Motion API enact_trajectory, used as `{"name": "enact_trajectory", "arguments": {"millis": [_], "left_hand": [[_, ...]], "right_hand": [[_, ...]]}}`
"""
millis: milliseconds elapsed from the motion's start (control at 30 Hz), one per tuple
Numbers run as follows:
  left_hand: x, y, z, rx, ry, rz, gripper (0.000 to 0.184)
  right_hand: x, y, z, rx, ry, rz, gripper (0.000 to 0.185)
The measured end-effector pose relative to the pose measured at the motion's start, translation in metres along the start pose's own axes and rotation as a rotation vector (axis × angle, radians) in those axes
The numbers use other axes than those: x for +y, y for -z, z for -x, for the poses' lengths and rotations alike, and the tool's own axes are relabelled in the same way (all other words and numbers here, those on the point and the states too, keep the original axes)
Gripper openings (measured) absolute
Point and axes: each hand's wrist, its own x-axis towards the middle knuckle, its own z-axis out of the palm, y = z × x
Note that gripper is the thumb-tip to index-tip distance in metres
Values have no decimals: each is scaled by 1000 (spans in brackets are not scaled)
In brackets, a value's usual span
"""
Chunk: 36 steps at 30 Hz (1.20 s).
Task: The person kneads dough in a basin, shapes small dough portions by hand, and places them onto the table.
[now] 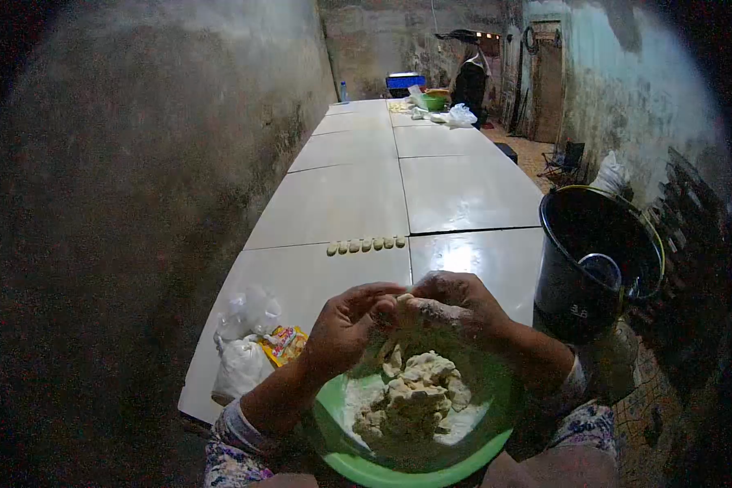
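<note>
My left hand (354, 321) and my right hand (455, 305) meet above a green basin (472, 457), fingers closed together on a small pale piece of dough (404, 298). Flour dusts the fingers of the right hand. Below them in the basin lies a large crumbly lump of dough (419, 394), with loose white flour around it. Beyond the hands, a row of several small shaped dough pieces (366, 246) rests on the white tiled table (333, 203).
At left stand a plastic bag of white powder (242, 368) and a yellow packet (285, 345). A tall black bucket (573, 285) is close on the right. At the far end are a person (469, 81), a green bowl (433, 103) and a blue crate (405, 82). A wall runs along the left.
</note>
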Motion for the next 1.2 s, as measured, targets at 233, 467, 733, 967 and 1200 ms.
{"name": "enact_trajectory", "arguments": {"millis": [233,467,733,967,1200], "left_hand": [[-10,3,-3,-106,-58,90,32],[-3,-3,-1,0,-55,15,24],[0,2,-4,-8,28,49,43],[4,0,-3,-13,45,11,44],[10,-3,-2,-21,80,47,53]], "right_hand": [[4,0,-2,-3,-21,-7,20],[-10,-3,0,-24,-183,-233,24],[15,3,-3,-166,183,-229,50],[6,0,1,-102,101,-17,38],[12,-2,-4,-26,288,243,38]]}}
